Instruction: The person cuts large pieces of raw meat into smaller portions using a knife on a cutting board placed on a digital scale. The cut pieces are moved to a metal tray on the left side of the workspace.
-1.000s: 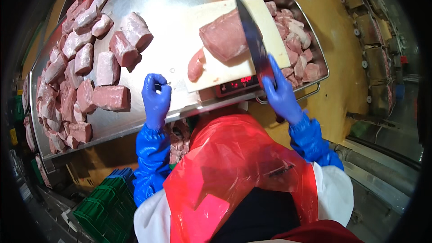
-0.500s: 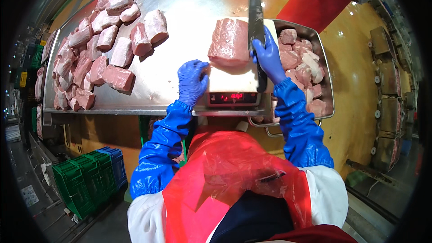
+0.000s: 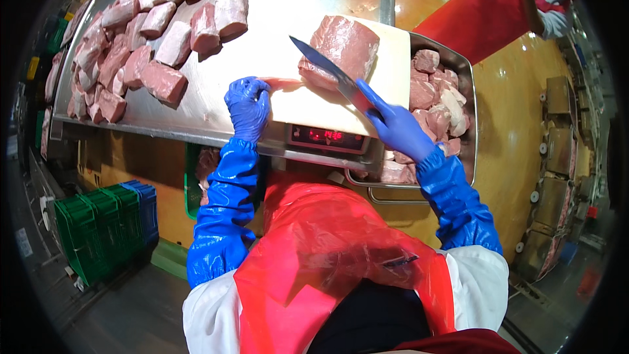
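Note:
A large block of raw pink meat (image 3: 350,46) lies on the white cutting board (image 3: 394,59), which rests over a scale with a lit red display (image 3: 327,137). My right hand (image 3: 400,128), in a blue glove, is closed round the handle of a long knife (image 3: 331,72). The blade points up and left, passing across the block's front edge. Left of the block, my left hand (image 3: 247,108), also gloved, pinches the end of a thin strip of meat (image 3: 283,83). The strip stretches toward the block's lower left corner; whether it is still attached there I cannot tell.
Many meat pieces (image 3: 164,82) are heaped on the left of the steel table (image 3: 282,0). A steel tray (image 3: 472,124) with cut meat stands to the right. Green crates (image 3: 92,233) are at lower left. A co-worker in a red apron (image 3: 478,16) stands at the far right.
The knife has swung from pointing away from me to pointing left, over the block's front. My left hand has moved left, drawing out a meat strip. The block has turned slightly.

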